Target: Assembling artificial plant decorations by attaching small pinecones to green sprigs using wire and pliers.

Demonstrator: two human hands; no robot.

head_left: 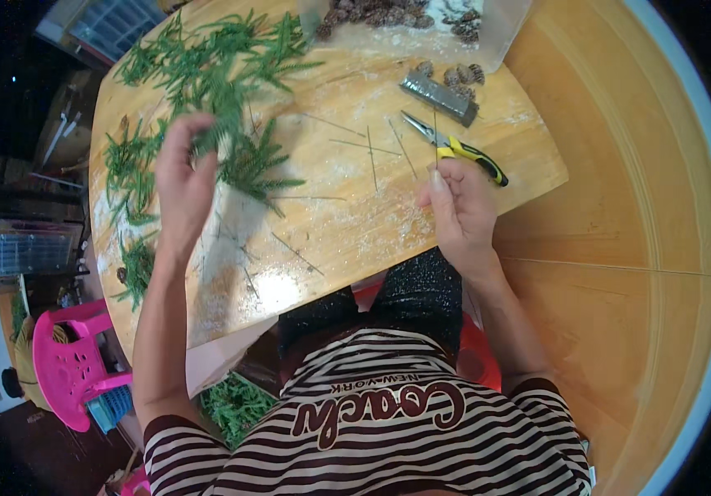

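holding a green sprig in the left hand, pinched between thumb and fingers – motion-blurred, reaching out over the table at left. gripping a thin wire upright in the right hand, fingers curled closed, thumb on its near end. sprig and wire held well apart, with loose wires scattered on the wood between the hands, a few more nearer and to the left.

just beyond the right hand: yellow-and-black pliers, tips pointing far left; cannot tell whether touched by the fingers. farther still, a grey block, then pine cones beside a translucent bin at the far edge, with more cones inside.

around the left hand – more green sprigs on the tabletop, just right of it, left of it and farther out. white flecks sprinkled over the wood. off the table at near left, a pink chair and a pile of greenery lower down.
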